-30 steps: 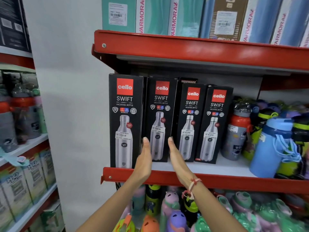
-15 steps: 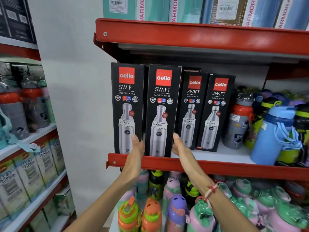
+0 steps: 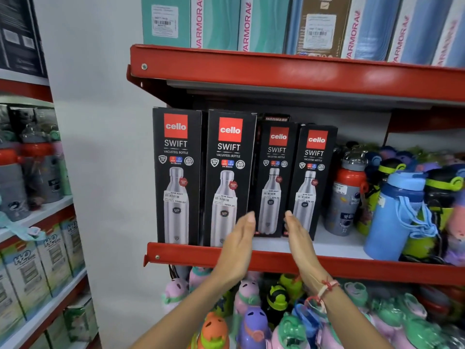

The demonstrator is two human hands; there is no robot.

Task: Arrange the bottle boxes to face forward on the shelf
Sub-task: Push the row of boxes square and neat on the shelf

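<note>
Four black "cello SWIFT" bottle boxes stand upright, fronts facing out, on the red-edged shelf [image 3: 352,269]. The first box [image 3: 176,172] and second box [image 3: 227,172] sit at the front lip. The third box [image 3: 275,157] and fourth box [image 3: 313,159] stand further back. My left hand [image 3: 239,244] and my right hand [image 3: 298,240] are flat, palms facing each other, on either side of the third box's lower part. Their fingertips reach its bottom corners; I cannot tell if they touch it. Neither hand holds anything.
Loose bottles crowd the shelf right of the boxes, among them a red-and-grey one [image 3: 348,195] and a blue one [image 3: 395,212]. Children's bottles [image 3: 254,321] fill the shelf below. Tall Varmora boxes [image 3: 251,23] stand above. A second rack [image 3: 37,215] is on the left.
The second box came forward between my palms to the shelf's front lip beside the first. Both hands then left it and shifted right to the third box.
</note>
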